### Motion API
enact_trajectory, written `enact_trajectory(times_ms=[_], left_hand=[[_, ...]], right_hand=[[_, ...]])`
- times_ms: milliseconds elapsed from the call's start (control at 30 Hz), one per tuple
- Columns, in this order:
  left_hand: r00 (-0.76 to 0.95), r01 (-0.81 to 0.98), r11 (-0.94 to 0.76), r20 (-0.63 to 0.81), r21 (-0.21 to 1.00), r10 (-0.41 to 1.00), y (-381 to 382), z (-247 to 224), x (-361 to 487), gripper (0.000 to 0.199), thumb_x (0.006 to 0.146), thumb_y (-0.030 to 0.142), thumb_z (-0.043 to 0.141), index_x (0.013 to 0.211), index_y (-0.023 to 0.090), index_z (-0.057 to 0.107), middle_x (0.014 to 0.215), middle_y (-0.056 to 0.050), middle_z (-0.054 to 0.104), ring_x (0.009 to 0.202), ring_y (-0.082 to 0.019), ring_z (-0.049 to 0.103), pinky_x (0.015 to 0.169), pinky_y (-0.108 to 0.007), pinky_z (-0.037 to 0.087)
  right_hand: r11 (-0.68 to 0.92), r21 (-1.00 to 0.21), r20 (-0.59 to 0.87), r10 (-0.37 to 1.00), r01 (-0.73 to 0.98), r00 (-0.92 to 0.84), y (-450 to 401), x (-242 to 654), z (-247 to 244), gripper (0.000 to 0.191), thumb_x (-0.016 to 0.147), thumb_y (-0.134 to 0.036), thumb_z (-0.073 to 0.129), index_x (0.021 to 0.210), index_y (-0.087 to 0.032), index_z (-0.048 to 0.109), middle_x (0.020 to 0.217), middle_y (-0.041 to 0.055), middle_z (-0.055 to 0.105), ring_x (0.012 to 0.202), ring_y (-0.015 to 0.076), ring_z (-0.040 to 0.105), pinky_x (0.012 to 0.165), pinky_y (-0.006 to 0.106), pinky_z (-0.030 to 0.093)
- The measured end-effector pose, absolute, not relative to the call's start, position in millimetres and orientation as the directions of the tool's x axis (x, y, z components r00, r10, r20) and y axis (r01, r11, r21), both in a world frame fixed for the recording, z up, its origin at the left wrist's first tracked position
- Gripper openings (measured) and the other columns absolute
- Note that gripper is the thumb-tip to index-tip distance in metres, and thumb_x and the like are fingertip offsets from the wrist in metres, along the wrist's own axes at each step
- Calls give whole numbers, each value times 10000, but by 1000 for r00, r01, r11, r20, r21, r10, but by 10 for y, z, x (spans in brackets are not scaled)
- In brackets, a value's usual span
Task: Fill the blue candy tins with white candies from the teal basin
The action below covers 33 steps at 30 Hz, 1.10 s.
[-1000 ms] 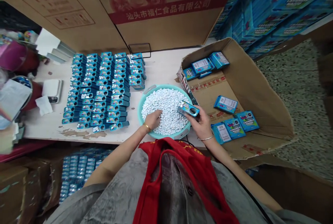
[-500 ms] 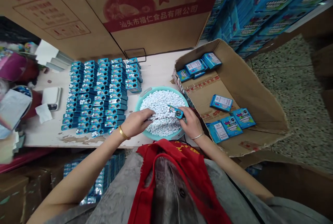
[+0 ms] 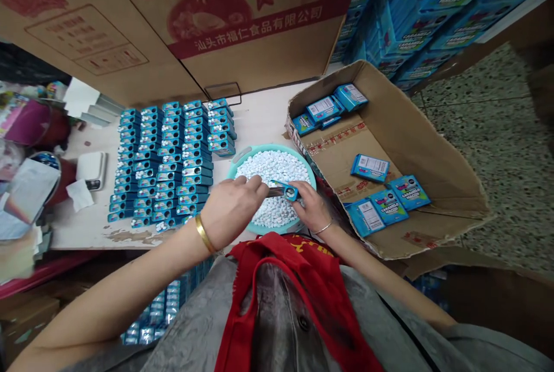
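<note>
1. Cardboard cartons fill the top of the frame: a large printed carton (image 3: 242, 32) at upper centre, stacked blue cartons (image 3: 411, 14) at upper right, both cut off by the frame edge. Speckled terrazzo floor (image 3: 489, 130) at far right.
2. Workbench (image 3: 259, 112) across mid-frame. Rows of blue tins (image 3: 164, 153) stand left of centre, packed close, probably to keep them in easy reach. Can't tell from here how many are filled.
3. Open cardboard tray (image 3: 389, 130) at right of the bench, with loose blue boxes (image 3: 370, 167) lying in it.
4. Teal plastic basin (image 3: 268, 147) at the bench's front edge, between rows and tray, within reach of both hands. White mints (image 3: 268, 167) heap inside it.
5. Right hand (image 3: 309, 205) is closed around one blue tin (image 3: 285, 190), just above the basin. I read that as a way to let strays drop back in. Fingers hide the tin's near end.
6. Left hand (image 3: 231, 207) is nearly closed, fingertips (image 3: 258, 186) pinched at the tin's left end. Thin grey strip (image 3: 273, 192) sits between them and the tin. Can't make out what it is, or whether the left hand has hold of it.
7. Gold bangle (image 3: 201, 232) on left wrist, thin silver bangle (image 3: 322, 228) on right.
</note>
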<state>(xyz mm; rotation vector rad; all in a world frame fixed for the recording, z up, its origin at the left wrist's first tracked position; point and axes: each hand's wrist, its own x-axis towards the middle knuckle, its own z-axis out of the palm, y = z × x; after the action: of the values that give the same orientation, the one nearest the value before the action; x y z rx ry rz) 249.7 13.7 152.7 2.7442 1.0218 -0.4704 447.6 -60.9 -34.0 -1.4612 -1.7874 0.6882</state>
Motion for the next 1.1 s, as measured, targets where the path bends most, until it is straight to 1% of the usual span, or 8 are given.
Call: enact_trajectory(times_ms=[67,200,400,567,700,800,967,1100], left_hand=[[727,676,-721,-299,153,618,204,1364,2397,152,921,215,509,1049,168,577,1051,-85,597,840,-177,623,669,-278,499],[772,621,-657,-185,428,608,291,813,2299,548,845,416,640,1314,211,444,1259,-116,503,975,-222,623,759,-331,533],[784,555,-620,-99,554,613,507,511,2127,304,928,340,511,1203,209,523,1086,-79,580,946,-192,618,811,-290,513],[528,729,-512,103,454,843,1032,470,1518,348,917,467,498,1118,189,557,981,-61,565,902,-211,570,809,-333,502],[424,834,-412,53,368,904,1341,111,1046,428,906,576,434,1058,200,571,919,-37,528,802,-203,554,726,-330,496],[393,866,-358,-34,348,919,1441,-269,858,440,883,613,432,1017,220,578,893,-18,543,767,-195,570,696,-317,500],[324,909,-274,-120,315,939,1466,-722,889,396,861,501,487,1067,180,596,1098,-91,577,877,-228,606,754,-345,524],[184,954,-163,-60,252,981,1320,-650,1049,503,867,479,482,1245,155,546,1204,-163,552,972,-284,608,751,-372,524]], right_hand=[[218,-818,202,975,533,-88,-618,4466,-337,416,836,-136,502,1244,-207,546,1166,117,636,1125,254,603,981,445,515],[232,-881,196,972,413,-127,-610,4317,-248,359,871,-206,542,1230,-227,563,1159,92,654,1126,239,617,977,407,516],[210,-849,181,978,484,-108,-311,4600,-159,452,894,-355,590,1324,-255,491,1242,98,619,1179,252,582,1026,434,477],[-130,-521,96,973,843,210,28,5990,-512,580,863,-406,590,1366,-163,438,1328,194,541,1291,342,467,1081,544,377],[-306,-144,-251,931,941,264,92,6719,-878,851,692,-314,762,1419,-121,363,1501,226,372,1433,393,263,1137,585,264],[-292,-75,-408,881,953,238,127,6793,-1071,880,645,-273,798,1407,-149,378,1498,206,390,1431,373,286,1146,562,255],[-353,-254,-357,899,901,252,165,6624,-1127,789,616,-310,813,1307,-141,471,1292,205,558,1270,349,498,1065,488,398],[-433,-817,-255,864,382,434,83,6327,-921,736,564,-411,837,1194,-202,517,1138,102,647,1107,278,608,976,474,491]])
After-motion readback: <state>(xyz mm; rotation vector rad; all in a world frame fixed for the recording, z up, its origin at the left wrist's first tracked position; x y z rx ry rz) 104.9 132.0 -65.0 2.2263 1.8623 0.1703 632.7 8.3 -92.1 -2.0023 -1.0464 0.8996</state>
